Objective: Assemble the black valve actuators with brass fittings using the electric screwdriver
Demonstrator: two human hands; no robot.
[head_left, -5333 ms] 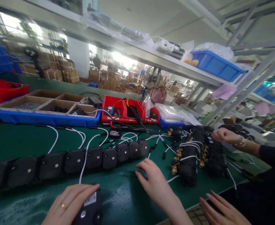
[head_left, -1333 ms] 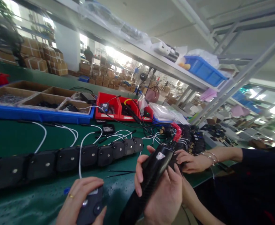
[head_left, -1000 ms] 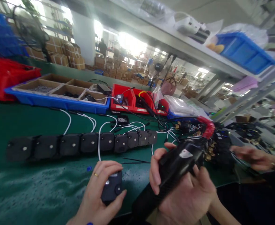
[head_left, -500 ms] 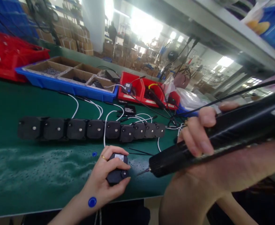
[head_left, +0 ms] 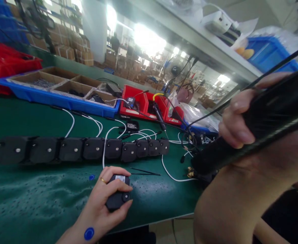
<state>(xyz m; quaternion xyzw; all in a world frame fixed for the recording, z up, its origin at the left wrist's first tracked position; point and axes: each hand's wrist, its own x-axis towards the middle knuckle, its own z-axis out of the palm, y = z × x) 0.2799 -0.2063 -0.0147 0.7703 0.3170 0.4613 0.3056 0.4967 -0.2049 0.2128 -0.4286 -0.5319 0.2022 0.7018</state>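
Left hand: the bare left hand, with a gold-coloured ring on one finger and a round blue sticker at the wrist.
Left grip: fingers and thumb clamped around a black boxy plastic unit with a pale label.
Black unit: near the front edge of the green surface, in front of the row; whether it rested there or was slightly raised could not be told.
Right hand: the bare right hand, large and close to the camera.
Right grip: fingers wrapped round a thick black cylindrical power tool, tilted, its narrower end down to the left, well apart from the unit.
Row: nine similar black plastic housings side by side, with white cables behind.
Between the hands: thin black strips lay just beyond the unit; further right, a brass-coloured fitting showed near the tool's lower end.
Behind the row: a blue compartment tray stood left of red plastic bins; a slim black tool with a yellow loop leaned from one.
Lower right: another person's dark clothing.
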